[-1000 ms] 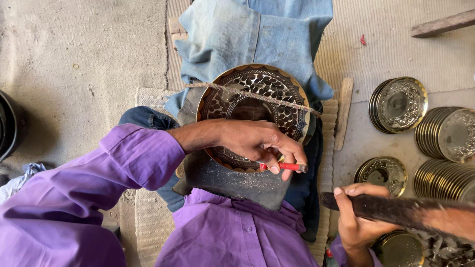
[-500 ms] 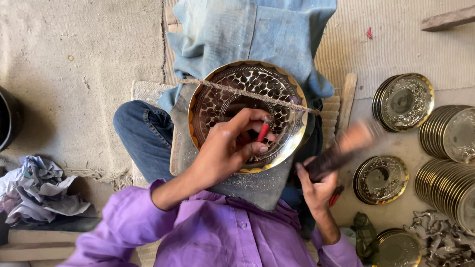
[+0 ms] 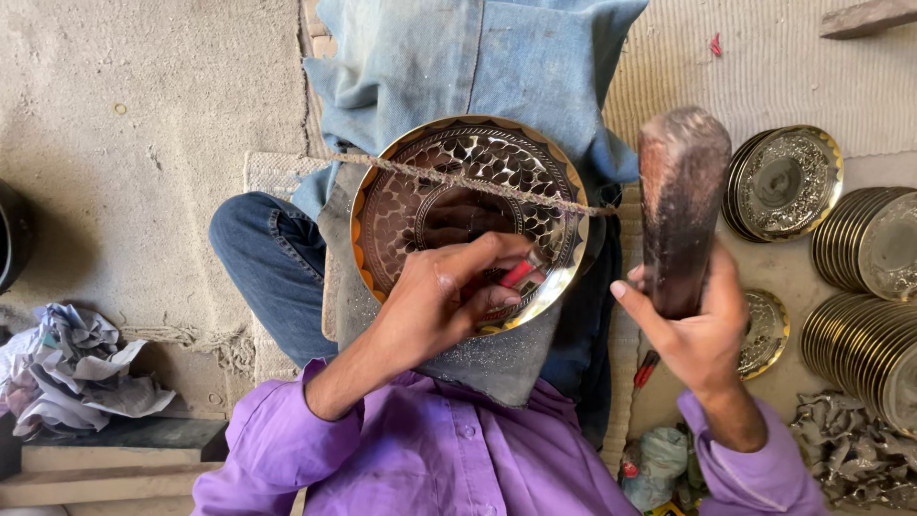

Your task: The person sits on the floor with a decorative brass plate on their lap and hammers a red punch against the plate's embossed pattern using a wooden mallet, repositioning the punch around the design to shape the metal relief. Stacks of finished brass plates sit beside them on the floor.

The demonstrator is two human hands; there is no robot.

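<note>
Head view. The person sits on the floor with a round engraved brass plate (image 3: 468,215) resting on the lap, at the centre of the frame. A thin twisted cord (image 3: 478,182) crosses the plate's upper half from 9 o'clock to 3 o'clock.

The left hand (image 3: 444,296) lies on the plate's lower rim at 6 o'clock. Its fingers are pinched together around a small red-handled tool (image 3: 518,274), whose tip points toward the plate's 4 o'clock edge.

The right hand (image 3: 693,330), at 3 o'clock of the plate and clear of it, is clamped around a dark wooden mallet (image 3: 680,201), held upright with its head raised toward 12 o'clock.

A grey cloth (image 3: 478,358) lies under the plate, over the jeans.

At 3 o'clock of the frame, decorated plates (image 3: 783,182) lie stacked flat, one on another. Further plates (image 3: 874,244) stand on edge in rows beside them. One single plate (image 3: 764,330) lies partly hidden behind the right hand.

Metal scraps (image 3: 850,459) sit at 5 o'clock. Crumpled paper (image 3: 67,368) lies at 8 o'clock.
</note>
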